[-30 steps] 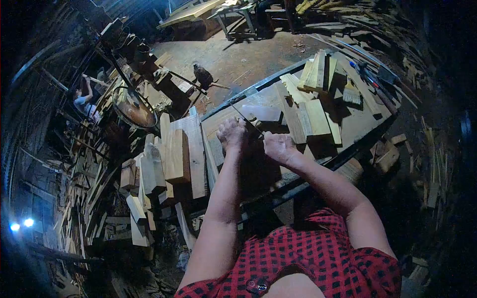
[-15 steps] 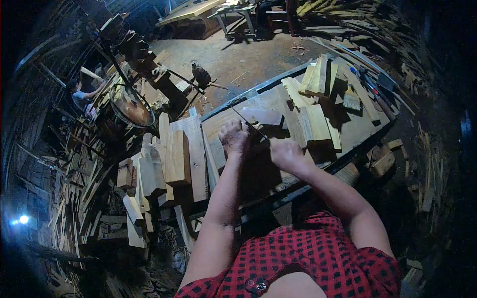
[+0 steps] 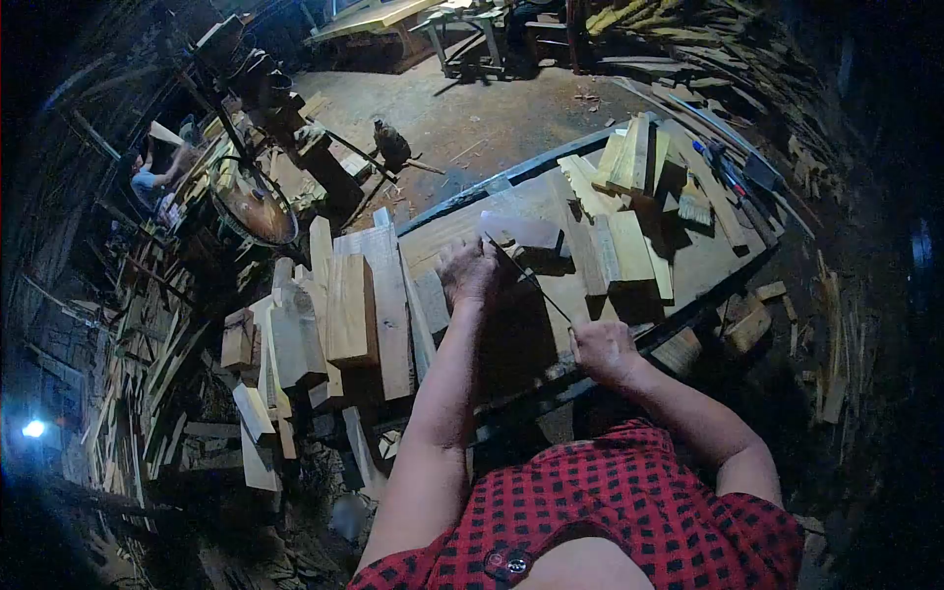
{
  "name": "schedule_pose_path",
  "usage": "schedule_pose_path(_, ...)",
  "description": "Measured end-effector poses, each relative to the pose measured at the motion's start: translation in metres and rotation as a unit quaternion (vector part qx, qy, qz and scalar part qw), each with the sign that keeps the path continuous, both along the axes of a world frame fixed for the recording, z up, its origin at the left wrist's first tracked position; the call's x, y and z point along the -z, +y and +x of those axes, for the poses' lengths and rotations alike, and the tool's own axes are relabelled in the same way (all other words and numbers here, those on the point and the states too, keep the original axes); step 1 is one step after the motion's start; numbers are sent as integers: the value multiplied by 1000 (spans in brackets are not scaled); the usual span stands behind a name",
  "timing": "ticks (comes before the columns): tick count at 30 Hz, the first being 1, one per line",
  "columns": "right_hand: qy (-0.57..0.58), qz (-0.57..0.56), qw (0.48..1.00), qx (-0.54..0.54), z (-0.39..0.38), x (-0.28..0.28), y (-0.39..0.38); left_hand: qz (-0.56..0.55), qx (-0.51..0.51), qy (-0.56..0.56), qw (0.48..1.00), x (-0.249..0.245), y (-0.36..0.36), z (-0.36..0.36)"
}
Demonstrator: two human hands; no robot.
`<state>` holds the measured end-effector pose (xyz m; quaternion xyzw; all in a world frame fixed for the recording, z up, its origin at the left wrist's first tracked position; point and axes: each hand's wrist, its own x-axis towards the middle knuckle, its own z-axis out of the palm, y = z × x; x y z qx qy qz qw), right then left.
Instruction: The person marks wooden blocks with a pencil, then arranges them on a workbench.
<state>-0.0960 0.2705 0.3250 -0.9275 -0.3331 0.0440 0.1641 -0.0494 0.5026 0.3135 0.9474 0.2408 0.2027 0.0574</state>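
My right hand (image 3: 607, 352) is closed around the near end of a long, thin, dark tool that looks like a file (image 3: 536, 283). The tool slants away across the workbench (image 3: 551, 344), its far end near a pale, whitish block (image 3: 523, 231). My left hand (image 3: 467, 270) lies to the left of the tool with its fingers curled down, gripping something hidden beneath them. Beside that hand is a greyish piece of wood (image 3: 430, 293). Deep shadow covers the bench between my forearms.
Wood blocks (image 3: 629, 251) and a brush (image 3: 694, 208) lie on the bench's right side. Stacked timber (image 3: 351, 310) stands at left. Beyond are a wheeled machine (image 3: 254, 202) and another person (image 3: 152, 182). Scrap wood lines the floor.
My right hand has drawn back toward me and to the right, pulling the thin tool along. My left hand stays in nearly the same place. The view has shifted slightly.
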Motion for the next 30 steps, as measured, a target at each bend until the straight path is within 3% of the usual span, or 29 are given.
schedule_pose_path(3,-82,-6,994,-71,27,20,28,29,4,-6,1000,3,3,1)
schedule_pose_path(5,-83,72,994,0,48,9,64,39,5,-9,999,4,2,1)
schedule_pose_path(8,-76,81,994,9,64,9,99,32,5,-15,999,2,2,0)
schedule_pose_path(13,-70,97,993,-2,50,23,65,9,1,-12,1000,4,1,1)
schedule_pose_path(15,-33,-2,999,-10,24,15,28,14,7,-23,1000,8,3,3)
schedule_pose_path(18,45,15,999,24,0,4,-2,15,5,-24,1000,7,5,3)
schedule_pose_path(21,-21,17,1000,-3,14,6,17,11,6,-16,1000,5,1,2)
schedule_pose_path(23,-100,83,991,-28,45,16,52,10,5,-20,1000,2,0,1)
schedule_pose_path(25,-28,82,996,25,60,14,86,10,2,-11,1000,0,0,0)
schedule_pose_path(30,-30,66,997,34,59,8,93,7,6,-18,1000,4,0,2)
